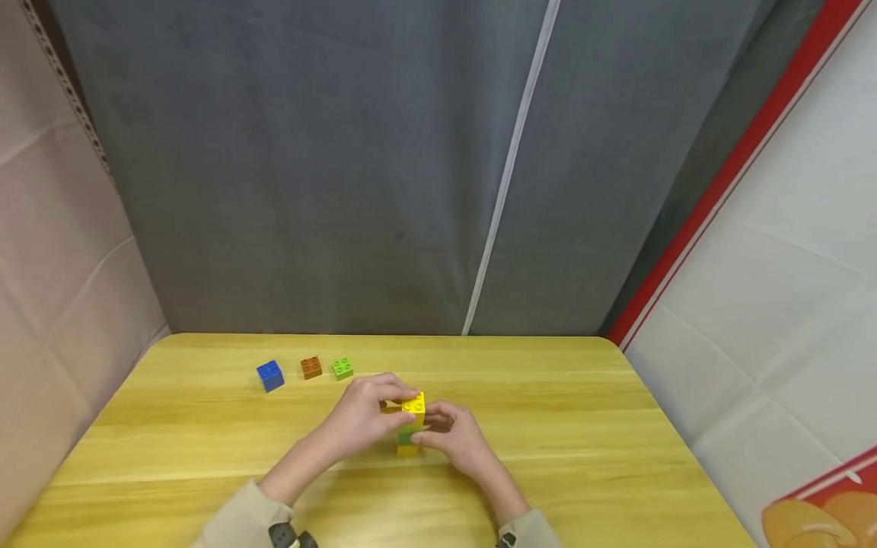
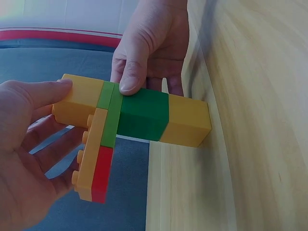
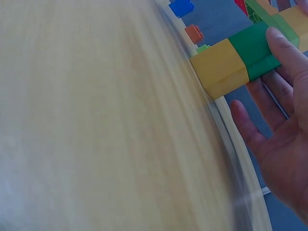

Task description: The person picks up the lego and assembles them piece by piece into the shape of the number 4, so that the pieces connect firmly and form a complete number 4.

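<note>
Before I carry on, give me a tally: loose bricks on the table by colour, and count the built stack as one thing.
Loose blue brick: 1
Loose brown-orange brick: 1
Loose light green brick: 1
Stack, held by the left hand and right hand: 1
Total: 4

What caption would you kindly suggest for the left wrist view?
Left hand and right hand hold a tower of yellow, green and red bricks.
</note>
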Demonstrator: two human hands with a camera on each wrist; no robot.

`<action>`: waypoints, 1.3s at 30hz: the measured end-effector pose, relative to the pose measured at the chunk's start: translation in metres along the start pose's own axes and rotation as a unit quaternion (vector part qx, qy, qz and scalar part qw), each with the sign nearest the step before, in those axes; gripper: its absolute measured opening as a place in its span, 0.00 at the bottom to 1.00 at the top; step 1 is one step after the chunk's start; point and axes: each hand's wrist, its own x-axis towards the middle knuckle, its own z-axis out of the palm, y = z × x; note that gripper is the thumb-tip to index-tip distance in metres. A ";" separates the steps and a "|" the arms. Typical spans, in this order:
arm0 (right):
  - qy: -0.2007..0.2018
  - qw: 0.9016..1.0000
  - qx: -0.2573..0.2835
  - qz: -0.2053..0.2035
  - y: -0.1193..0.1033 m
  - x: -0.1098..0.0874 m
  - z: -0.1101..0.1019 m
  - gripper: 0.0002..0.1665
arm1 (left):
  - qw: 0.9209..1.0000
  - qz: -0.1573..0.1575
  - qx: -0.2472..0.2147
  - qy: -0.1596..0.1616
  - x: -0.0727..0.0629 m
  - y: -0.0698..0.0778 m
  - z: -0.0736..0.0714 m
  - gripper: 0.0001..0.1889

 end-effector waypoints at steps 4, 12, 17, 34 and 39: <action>0.001 1.000 -0.002 0.001 0.000 -0.001 -0.001 0.20 | 1.000 0.009 0.014 -0.004 0.000 0.003 0.000 0.16; 0.000 1.000 0.000 -0.004 0.000 0.000 -0.002 0.21 | 1.000 0.014 0.027 -0.005 0.000 0.005 0.000 0.17; 0.001 1.000 0.003 -0.012 0.001 -0.002 -0.004 0.21 | 1.000 0.012 0.014 -0.011 0.001 0.004 0.002 0.18; 0.001 1.000 -0.011 -0.011 0.003 -0.001 -0.007 0.20 | 0.999 0.003 -0.015 -0.036 0.003 -0.002 -0.001 0.18; 0.003 1.000 -0.002 -0.003 0.000 -0.002 -0.006 0.21 | 0.999 -0.024 -0.009 -0.025 -0.004 -0.010 -0.012 0.22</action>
